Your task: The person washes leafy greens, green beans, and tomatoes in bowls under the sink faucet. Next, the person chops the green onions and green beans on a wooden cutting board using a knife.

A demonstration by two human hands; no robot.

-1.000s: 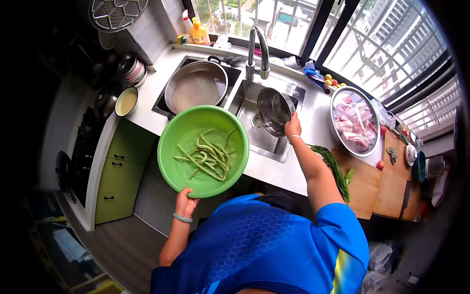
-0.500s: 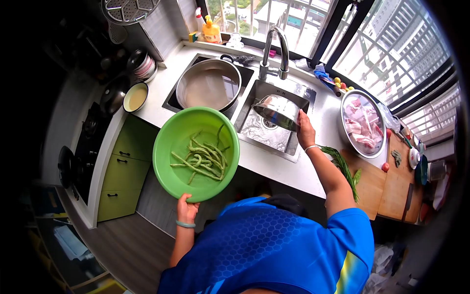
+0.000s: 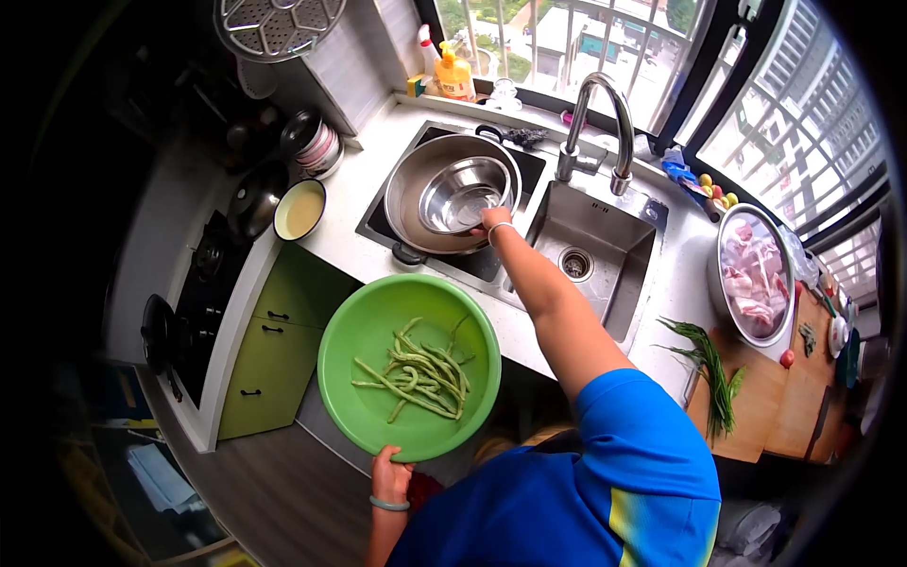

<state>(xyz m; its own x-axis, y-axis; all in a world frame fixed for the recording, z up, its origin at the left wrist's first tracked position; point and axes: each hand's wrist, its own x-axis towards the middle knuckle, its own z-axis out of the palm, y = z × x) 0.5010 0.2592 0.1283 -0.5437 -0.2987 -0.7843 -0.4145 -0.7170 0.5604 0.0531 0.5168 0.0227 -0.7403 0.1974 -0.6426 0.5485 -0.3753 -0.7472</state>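
Note:
My left hand [image 3: 390, 472] grips the near rim of a green plastic basin [image 3: 340, 378], held in front of the counter. Long green beans [image 3: 420, 373] lie in the bottom of the basin. With its fingers closed on the rim, my right hand [image 3: 493, 221] holds a small steel bowl [image 3: 449, 180]. The bowl is over a large steel pot [image 3: 406, 203] of cloudy water in the left sink; I cannot tell whether it touches the water. Its inside faces up and looks shiny.
A faucet [image 3: 619, 123] rises behind the right sink [image 3: 614, 246]. To the right are a bowl of raw meat [image 3: 753, 269], green chives [image 3: 713, 378] and a wooden cutting board [image 3: 746, 416]. A yellow-filled enamel bowl [image 3: 300, 210] stands at the counter's left corner.
My right hand has carried the steel bowl from the right sink leftward to over the large pot. The basin stays in my left hand. The camera view has shifted.

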